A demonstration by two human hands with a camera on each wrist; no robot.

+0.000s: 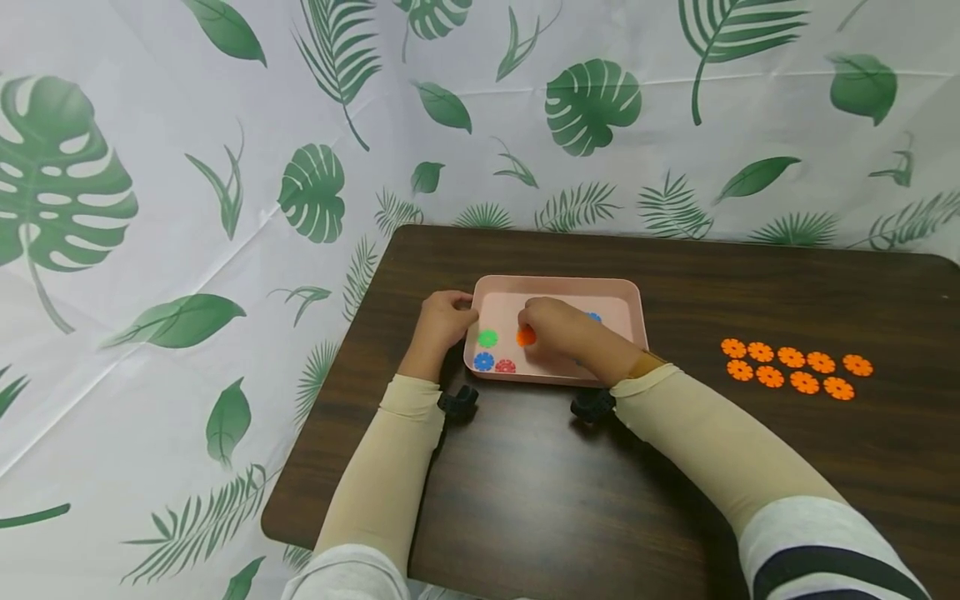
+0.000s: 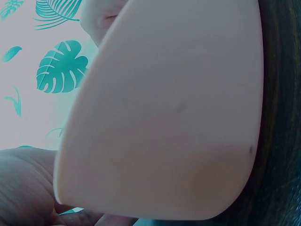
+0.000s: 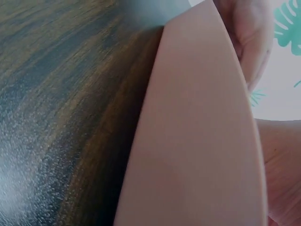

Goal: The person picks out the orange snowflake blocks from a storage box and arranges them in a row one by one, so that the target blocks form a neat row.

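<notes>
A pink tray [image 1: 558,287] lies on the table. At its left end my left hand [image 1: 445,321] grips the rim with thumb and fingers. Over the middle of the tray, my right hand [image 1: 558,329] pinches a notched orange disc [image 1: 526,337] near the tray floor. Left of that disc are a green disc [image 1: 487,338], a blue disc [image 1: 483,362] and a red disc [image 1: 506,366]. Another blue disc [image 1: 594,317] shows partly behind the right hand. Both wrist views are mostly filled by the tray's outer wall [image 2: 164,117], which hides the discs.
Several orange discs [image 1: 791,357] lie in two rows on the dark wooden table [image 1: 540,500], right of the tray. Behind the table hangs a white cloth [image 1: 495,117] with green leaf prints. A black wrist camera [image 1: 592,406] sits close to the tray's front edge.
</notes>
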